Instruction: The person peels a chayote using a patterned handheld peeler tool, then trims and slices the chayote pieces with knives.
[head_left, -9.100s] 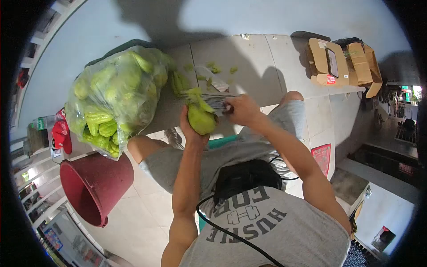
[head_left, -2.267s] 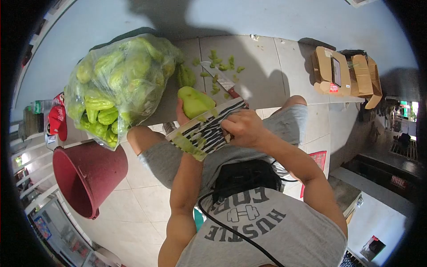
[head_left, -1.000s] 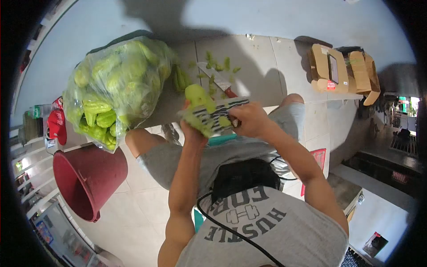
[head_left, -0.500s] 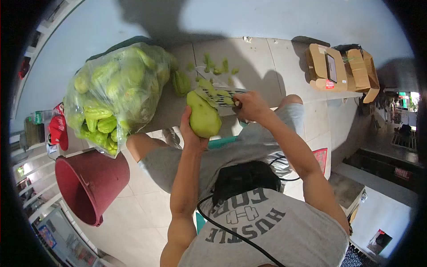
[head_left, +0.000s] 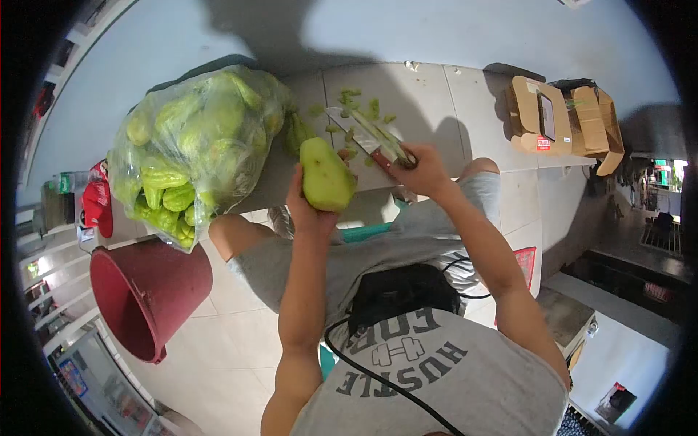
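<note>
My left hand (head_left: 311,212) is closed around a pale green chayote (head_left: 327,176), its surface smooth with a few dark spots and its narrow end pointing up. In my right hand (head_left: 424,171) is a knife (head_left: 378,155) with a brown handle; its blade points up and left, over the tiled surface and apart from the chayote. A long pale green strip lies along the blade. Small green peelings (head_left: 374,109) are scattered beyond the knife. Close to the left of the held chayote, another green chayote (head_left: 297,132) rests beside a full bag.
A clear plastic bag (head_left: 211,138) packed with chayotes stands on the left. Below it a dark red bucket (head_left: 156,298) lies tipped on its side. Opened cardboard boxes (head_left: 525,116) sit on the tiled ledge (head_left: 480,109) at right, and a red cap (head_left: 97,203) is far left.
The knife has moved off the chayote, its blade turning to point up and left. The chayote has shifted slightly left and stands more upright in my left hand.
</note>
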`<state>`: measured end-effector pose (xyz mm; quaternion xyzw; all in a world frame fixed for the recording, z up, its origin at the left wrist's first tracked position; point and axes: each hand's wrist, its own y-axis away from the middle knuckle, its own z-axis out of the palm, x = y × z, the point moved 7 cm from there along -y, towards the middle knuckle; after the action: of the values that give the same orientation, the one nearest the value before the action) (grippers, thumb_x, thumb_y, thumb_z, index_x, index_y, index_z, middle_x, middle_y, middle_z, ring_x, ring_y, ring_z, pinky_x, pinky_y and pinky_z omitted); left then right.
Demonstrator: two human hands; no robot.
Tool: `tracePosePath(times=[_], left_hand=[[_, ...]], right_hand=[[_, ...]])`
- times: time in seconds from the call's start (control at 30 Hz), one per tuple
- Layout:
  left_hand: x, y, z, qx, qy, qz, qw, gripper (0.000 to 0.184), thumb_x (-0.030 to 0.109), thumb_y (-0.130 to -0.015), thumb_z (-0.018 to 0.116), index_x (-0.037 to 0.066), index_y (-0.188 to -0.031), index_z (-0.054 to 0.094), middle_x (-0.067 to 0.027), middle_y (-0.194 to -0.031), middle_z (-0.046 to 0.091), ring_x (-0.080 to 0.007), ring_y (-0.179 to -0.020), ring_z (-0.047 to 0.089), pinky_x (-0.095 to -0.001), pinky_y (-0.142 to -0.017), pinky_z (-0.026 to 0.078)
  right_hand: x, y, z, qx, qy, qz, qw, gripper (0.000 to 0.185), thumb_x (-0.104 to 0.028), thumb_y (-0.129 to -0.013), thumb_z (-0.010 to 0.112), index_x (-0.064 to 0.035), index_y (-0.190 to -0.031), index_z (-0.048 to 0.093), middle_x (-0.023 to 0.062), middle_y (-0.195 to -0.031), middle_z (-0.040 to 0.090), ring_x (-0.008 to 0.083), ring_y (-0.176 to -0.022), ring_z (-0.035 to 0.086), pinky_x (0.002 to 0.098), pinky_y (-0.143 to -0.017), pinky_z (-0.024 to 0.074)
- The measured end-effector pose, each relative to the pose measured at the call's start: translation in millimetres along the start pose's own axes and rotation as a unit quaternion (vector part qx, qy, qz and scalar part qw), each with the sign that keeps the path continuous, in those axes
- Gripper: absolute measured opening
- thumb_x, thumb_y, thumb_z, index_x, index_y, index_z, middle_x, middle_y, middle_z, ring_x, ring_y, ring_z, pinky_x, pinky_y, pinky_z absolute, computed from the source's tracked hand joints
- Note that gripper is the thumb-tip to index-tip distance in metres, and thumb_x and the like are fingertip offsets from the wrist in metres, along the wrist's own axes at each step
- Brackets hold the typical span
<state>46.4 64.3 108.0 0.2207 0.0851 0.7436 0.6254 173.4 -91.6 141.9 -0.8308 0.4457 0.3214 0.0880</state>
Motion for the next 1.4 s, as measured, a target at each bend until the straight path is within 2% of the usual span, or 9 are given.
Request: tracePosePath(times=[0.17, 0.23, 0.33, 0.43, 0.77, 0.87, 1.07, 1.23, 1.4], left_hand=[[9, -11, -13, 0.047, 0.024, 0.037, 0.998, 0.052, 0.042, -0.097, 0.044, 0.004, -0.133, 0.049, -0.0214, -0.127, 0.054, -0.0361, -0.111, 0.057, -0.0551, -0.096, 0.046], [13, -1, -21, 0.166, 0.008, 0.049, 0.985, 0.049, 0.044, -0.095, 0.046, 0.004, -0.122, 0.055, -0.0183, -0.114, 0.061, -0.0340, -0.101, 0.061, -0.0486, -0.093, 0.050], [-1, -15, -21, -0.064, 0.054, -0.049, 0.995, 0.056, 0.048, -0.090, 0.052, 0.001, -0.120, 0.053, -0.0215, -0.112, 0.060, -0.0358, -0.103, 0.060, -0.0491, -0.094, 0.049], [-4, -19, -35, 0.042, 0.052, -0.006, 0.998, 0.056, 0.048, -0.088, 0.053, 0.000, -0.116, 0.053, -0.0214, -0.106, 0.062, -0.0350, -0.098, 0.062, -0.0462, -0.090, 0.051], [-6, -8, -22, -0.033, 0.080, -0.021, 0.996, 0.050, 0.045, -0.091, 0.049, 0.003, -0.117, 0.053, -0.0204, -0.107, 0.061, -0.0337, -0.100, 0.061, -0.0474, -0.090, 0.051], [7, -7, -33, 0.112, 0.033, 0.090, 0.989, 0.048, 0.045, -0.092, 0.047, 0.004, -0.118, 0.054, -0.0203, -0.106, 0.062, -0.0346, -0.100, 0.062, -0.0482, -0.091, 0.051], [-3, -20, -40, -0.009, 0.051, -0.002, 0.999, 0.045, 0.041, -0.093, 0.047, 0.005, -0.118, 0.056, -0.0182, -0.109, 0.064, -0.0345, -0.100, 0.063, -0.0493, -0.092, 0.051], [6, 2, -15, 0.130, -0.011, 0.088, 0.987, 0.045, 0.040, -0.092, 0.053, 0.004, -0.120, 0.056, -0.0197, -0.108, 0.064, -0.0335, -0.100, 0.063, -0.0487, -0.091, 0.051], [-4, -15, -36, 0.004, 0.006, -0.022, 1.000, 0.041, 0.035, -0.093, 0.053, 0.005, -0.120, 0.057, -0.0116, -0.112, 0.063, -0.0281, -0.103, 0.063, -0.0432, -0.088, 0.053]], right_hand=[[21, -3, 17, -0.038, 0.092, 0.027, 0.995, 0.030, -0.032, -0.081, 0.072, -0.0028, -0.084, 0.068, 0.0144, -0.069, 0.067, 0.0319, -0.060, 0.065, 0.0402, -0.058, 0.0503], [-23, 23, 21, -0.028, 0.066, -0.090, 0.993, 0.019, -0.020, -0.075, 0.070, -0.0055, -0.085, 0.067, 0.0116, -0.069, 0.067, 0.0333, -0.067, 0.067, 0.0437, -0.062, 0.0530], [-71, 49, 22, 0.016, 0.127, -0.267, 0.955, 0.016, -0.022, -0.070, 0.070, -0.0087, -0.079, 0.064, 0.0073, -0.066, 0.064, 0.0283, -0.064, 0.067, 0.0412, -0.061, 0.0523], [-91, 62, 32, 0.052, 0.134, -0.339, 0.930, 0.016, -0.023, -0.067, 0.069, -0.0119, -0.073, 0.059, 0.0042, -0.064, 0.061, 0.0231, -0.062, 0.066, 0.0379, -0.061, 0.0508], [-78, 52, 30, 0.075, 0.128, -0.310, 0.939, 0.018, -0.021, -0.066, 0.070, -0.0116, -0.076, 0.058, 0.0042, -0.066, 0.062, 0.0249, -0.061, 0.065, 0.0391, -0.062, 0.0512], [-59, 39, 24, 0.035, 0.143, -0.212, 0.966, 0.019, -0.020, -0.065, 0.070, -0.0115, -0.078, 0.059, 0.0051, -0.069, 0.064, 0.0271, -0.065, 0.066, 0.0408, -0.064, 0.0524], [-85, 56, 18, 0.001, 0.119, -0.287, 0.951, 0.020, -0.015, -0.061, 0.072, -0.0104, -0.075, 0.058, 0.0087, -0.069, 0.062, 0.0311, -0.066, 0.064, 0.0437, -0.059, 0.0516], [-24, 34, 24, -0.032, 0.141, -0.144, 0.979, 0.020, -0.014, -0.061, 0.070, -0.0108, -0.077, 0.059, 0.0077, -0.069, 0.061, 0.0314, -0.067, 0.064, 0.0426, -0.059, 0.0511], [-74, 63, 14, -0.033, 0.103, -0.262, 0.959, 0.018, -0.014, -0.062, 0.070, -0.0103, -0.075, 0.057, 0.0077, -0.067, 0.061, 0.0319, -0.066, 0.064, 0.0430, -0.058, 0.0503]])
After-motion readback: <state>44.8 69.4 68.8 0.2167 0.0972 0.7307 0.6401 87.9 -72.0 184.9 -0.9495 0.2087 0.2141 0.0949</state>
